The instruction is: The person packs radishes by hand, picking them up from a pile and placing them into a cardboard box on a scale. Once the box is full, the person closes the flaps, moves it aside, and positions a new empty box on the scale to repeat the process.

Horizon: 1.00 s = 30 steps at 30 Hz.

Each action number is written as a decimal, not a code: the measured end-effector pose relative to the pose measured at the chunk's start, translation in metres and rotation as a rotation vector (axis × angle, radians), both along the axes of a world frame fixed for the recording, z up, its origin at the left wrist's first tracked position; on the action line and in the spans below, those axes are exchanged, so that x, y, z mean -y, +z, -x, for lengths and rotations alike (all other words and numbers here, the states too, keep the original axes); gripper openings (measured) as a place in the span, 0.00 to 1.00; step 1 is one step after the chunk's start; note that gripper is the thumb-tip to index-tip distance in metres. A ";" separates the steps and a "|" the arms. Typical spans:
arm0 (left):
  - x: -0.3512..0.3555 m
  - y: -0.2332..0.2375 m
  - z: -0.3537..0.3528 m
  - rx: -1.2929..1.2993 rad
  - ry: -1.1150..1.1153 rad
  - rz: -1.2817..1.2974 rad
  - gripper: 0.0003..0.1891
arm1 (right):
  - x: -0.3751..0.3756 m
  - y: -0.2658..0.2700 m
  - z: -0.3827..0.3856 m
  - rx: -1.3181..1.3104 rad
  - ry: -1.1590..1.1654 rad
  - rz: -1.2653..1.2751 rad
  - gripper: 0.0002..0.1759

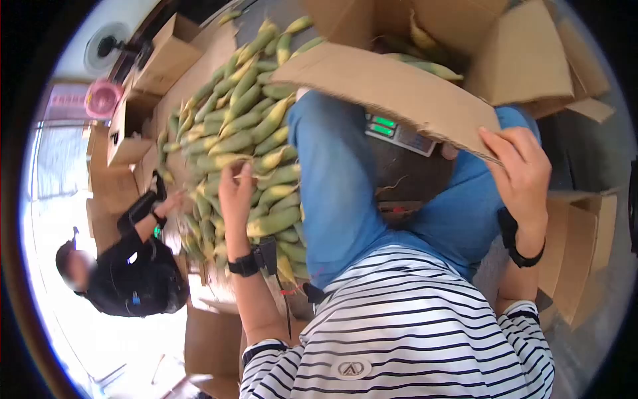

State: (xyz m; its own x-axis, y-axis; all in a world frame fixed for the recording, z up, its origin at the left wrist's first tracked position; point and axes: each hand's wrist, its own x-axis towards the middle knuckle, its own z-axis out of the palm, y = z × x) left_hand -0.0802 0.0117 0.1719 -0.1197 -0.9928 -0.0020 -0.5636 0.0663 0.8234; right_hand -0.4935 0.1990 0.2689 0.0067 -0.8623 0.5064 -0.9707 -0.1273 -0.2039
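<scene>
My right hand (518, 163) grips the edge of a cardboard flap (392, 86), with the thumb below and the fingers on top. The flap belongs to an open cardboard box (531, 60) in front of me; a few green radishes (432, 68) lie inside it. To the left, my left hand (236, 193) is over a large pile of green radishes (249, 123). Its fingers are curled in at the yellowish tip of one radish (229, 160); the exact contact is partly hidden.
A digital scale (399, 133) with lit green digits stands under the flap between my knees. Across the pile, a person in black (136, 272) reaches a hand (174, 201) toward the radishes. More cardboard boxes stand at the left (129, 130) and right (578, 253).
</scene>
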 end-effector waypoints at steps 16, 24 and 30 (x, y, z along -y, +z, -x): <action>-0.080 -0.184 -0.037 0.726 -0.407 -0.515 0.22 | 0.004 -0.020 0.029 0.170 0.008 -0.111 0.18; -0.044 -0.199 -0.030 0.638 -0.350 -0.478 0.23 | 0.012 -0.034 0.044 -0.005 0.080 -0.107 0.20; 0.016 -0.236 -0.056 -0.205 0.522 -0.629 0.21 | 0.015 -0.041 0.038 -0.022 0.043 -0.019 0.20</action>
State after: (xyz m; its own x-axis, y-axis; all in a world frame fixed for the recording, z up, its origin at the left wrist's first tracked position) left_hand -0.0243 -0.0046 -0.0640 0.2960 -0.7420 -0.6015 -0.2302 -0.6666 0.7090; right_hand -0.5320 0.1843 0.2280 0.0549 -0.8706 0.4890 -0.9686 -0.1653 -0.1855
